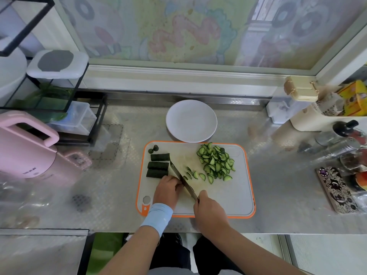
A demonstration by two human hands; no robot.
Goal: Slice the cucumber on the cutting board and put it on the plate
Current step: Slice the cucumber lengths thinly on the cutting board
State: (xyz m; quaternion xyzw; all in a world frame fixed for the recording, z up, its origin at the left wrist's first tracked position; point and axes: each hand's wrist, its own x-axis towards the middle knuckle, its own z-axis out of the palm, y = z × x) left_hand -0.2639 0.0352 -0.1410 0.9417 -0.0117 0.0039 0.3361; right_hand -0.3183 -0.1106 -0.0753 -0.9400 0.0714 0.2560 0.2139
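Observation:
A white cutting board with an orange rim [228,195] lies on the metal counter. Three dark cucumber halves [158,165] lie flat side down at its left, with two small end pieces [154,149] above them. A heap of half-moon slices [216,161] covers the board's right part. My right hand [208,211] grips the handle of a knife [181,178], whose blade stands beside a few fresh slices [190,172]. My left hand [168,190] curls over a cucumber piece against the blade; the piece is mostly hidden. An empty white plate [191,121] stands just behind the board.
A pink kettle [25,151] and a black wire rack [59,108] with clear boxes stand at the left. Bottles and jars [345,143], a cream container [309,118] and a patterned phone [335,189] crowd the right. The counter's front edge [198,232] runs below the board.

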